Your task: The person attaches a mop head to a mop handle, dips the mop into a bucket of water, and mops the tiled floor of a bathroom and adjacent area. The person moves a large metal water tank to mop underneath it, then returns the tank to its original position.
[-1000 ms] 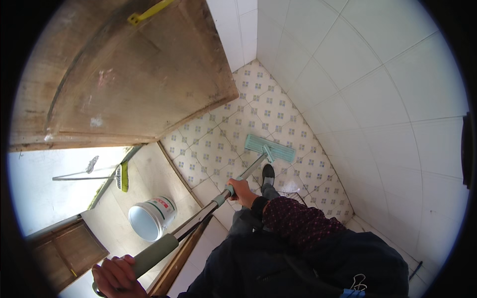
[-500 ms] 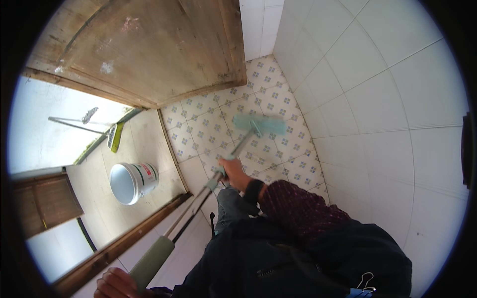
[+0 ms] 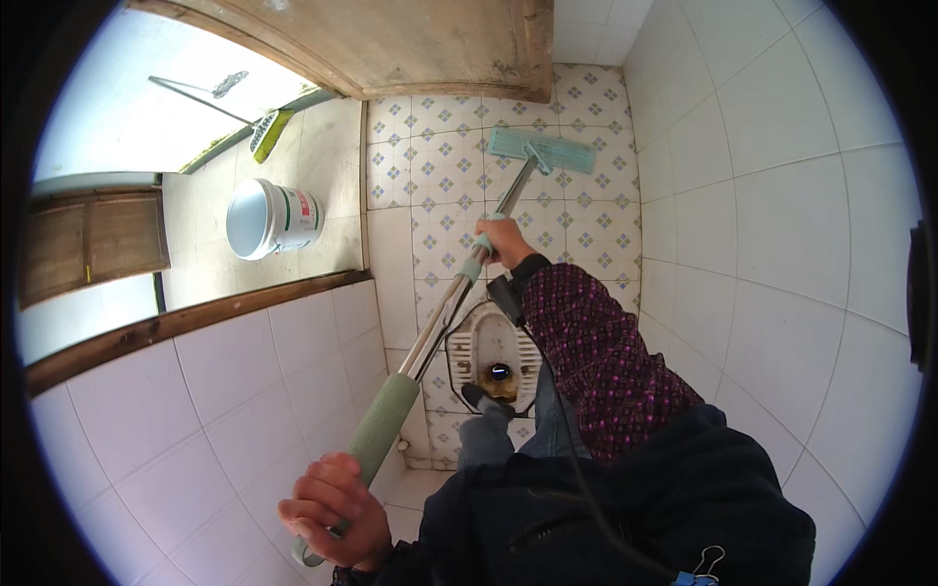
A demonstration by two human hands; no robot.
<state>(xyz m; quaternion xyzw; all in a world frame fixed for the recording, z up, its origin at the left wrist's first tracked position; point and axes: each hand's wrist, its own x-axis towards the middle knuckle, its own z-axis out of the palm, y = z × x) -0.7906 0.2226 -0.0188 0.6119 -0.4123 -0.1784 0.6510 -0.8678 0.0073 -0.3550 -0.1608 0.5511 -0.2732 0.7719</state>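
Mop (image 3: 472, 267) in use of 2 grips, its pole running slantwise past the left of the squat toilet (image 3: 529, 368). Left grip (image 3: 337, 510): fingers wrapped around the end of the green handle sleeve (image 3: 383, 425), left of the toilet and nearer the wearer. Right grip (image 3: 503, 242): clamped on the pole lower down, just beyond the toilet. Mop head (image 3: 570, 155), pale teal, flat on the patterned tile floor (image 3: 449, 230), beyond the toilet and a bit right of it.

Dark shoe (image 3: 486, 401) at the toilet's near left part (whether it touches the rim, can't tell). Dark patterned sleeve (image 3: 611, 361) on the right arm, to the right of the toilet; black cord (image 3: 576, 444) hangs along it.

White bucket (image 3: 298, 217) beyond the toilet and well left, past a brown wood strip (image 3: 195, 328). Broom (image 3: 271, 135) with yellow-green bristles farther beyond the toilet, also left, near the bucket. Wooden door (image 3: 440, 49) farthest beyond the toilet. White tiled wall (image 3: 782, 215) right of the toilet.
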